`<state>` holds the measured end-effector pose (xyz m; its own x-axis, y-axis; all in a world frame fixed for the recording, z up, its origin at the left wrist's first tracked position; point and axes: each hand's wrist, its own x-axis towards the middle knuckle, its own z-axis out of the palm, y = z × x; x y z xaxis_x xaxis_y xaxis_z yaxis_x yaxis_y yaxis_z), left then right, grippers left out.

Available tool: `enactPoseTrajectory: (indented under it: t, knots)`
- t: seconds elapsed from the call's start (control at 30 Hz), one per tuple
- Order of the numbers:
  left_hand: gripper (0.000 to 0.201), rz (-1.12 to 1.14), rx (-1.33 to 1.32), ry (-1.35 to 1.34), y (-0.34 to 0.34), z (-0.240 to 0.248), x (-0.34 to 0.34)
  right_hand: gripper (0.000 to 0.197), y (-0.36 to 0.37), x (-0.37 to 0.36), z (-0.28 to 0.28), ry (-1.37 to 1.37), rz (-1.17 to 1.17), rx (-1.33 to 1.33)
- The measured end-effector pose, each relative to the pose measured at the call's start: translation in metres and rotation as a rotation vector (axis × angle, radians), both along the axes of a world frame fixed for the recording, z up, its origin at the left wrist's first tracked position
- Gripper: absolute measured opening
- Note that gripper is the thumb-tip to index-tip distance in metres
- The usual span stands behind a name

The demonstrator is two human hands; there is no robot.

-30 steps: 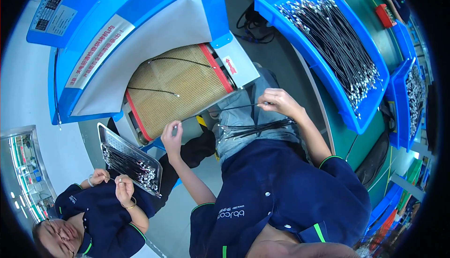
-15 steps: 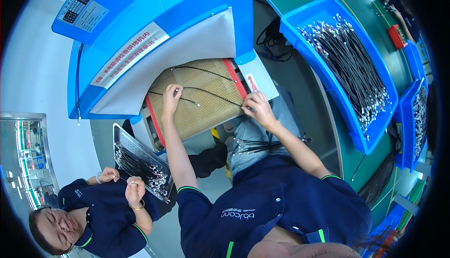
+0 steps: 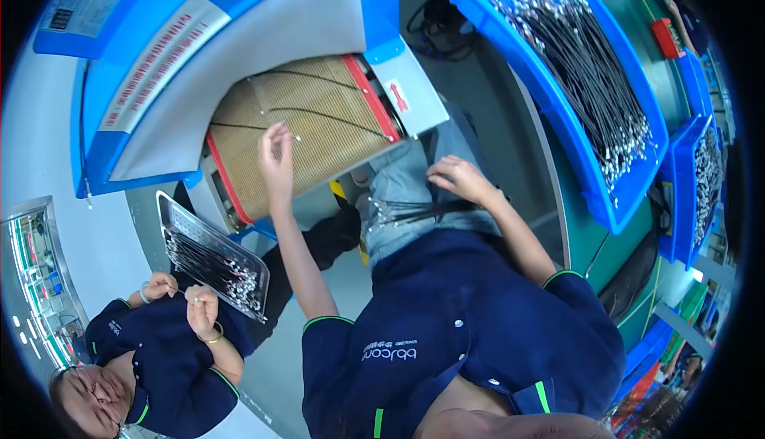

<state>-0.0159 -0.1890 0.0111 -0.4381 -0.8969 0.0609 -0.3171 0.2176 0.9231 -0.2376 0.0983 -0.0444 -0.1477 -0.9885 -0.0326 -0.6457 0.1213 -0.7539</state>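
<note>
My left hand [image 3: 276, 156] is over the front part of a tan mesh conveyor belt [image 3: 319, 140], fingers loosely curled and apart, with nothing seen in them. A thin black cable [image 3: 331, 113] lies across the belt beyond it, its right end near the red edge strip. Another black cable [image 3: 239, 127] runs partly behind my left fingers, and a further black cable [image 3: 311, 78] lies deeper, by the machine's opening. My right hand [image 3: 462, 178] hovers above my lap, fingers apart and empty, just above a bundle of black cables [image 3: 422, 211] resting across my thighs.
A blue machine with a white curtain [image 3: 263, 56] covers the belt's far side. On the right, a large blue bin [image 3: 550, 112] full of black cables stands on a green table [image 3: 594, 240]. At lower left, a co-worker [image 3: 167, 351] handles a cable beside a metal tray [image 3: 259, 276] of cables.
Both hands have let go of the cable, which now lies on the belt. My right hand has drawn back from the belt's right edge toward my lap. The whole view has shifted.
</note>
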Motion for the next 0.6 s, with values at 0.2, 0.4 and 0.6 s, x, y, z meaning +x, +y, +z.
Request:
enactPoseTrajectory:
  t: [0.2, 0.4, 0.6]
  knots:
    - [0.019, -0.577, 0.448, 1.064, 0.157, 0.119, -0.019, 0.023, 0.043, 0.008, -0.024, -0.036, 0.105, 0.363]
    - [0.016, -1.061, 0.666, 1.645, 0.215, 0.214, -0.037, 0.022, 0.045, 0.008, -0.033, -0.038, 0.098, 0.404]
    - [0.015, -1.326, 0.860, 1.634, 0.208, 0.218, -0.035, 0.019, 0.046, 0.009, -0.034, -0.017, 0.102, 0.350]
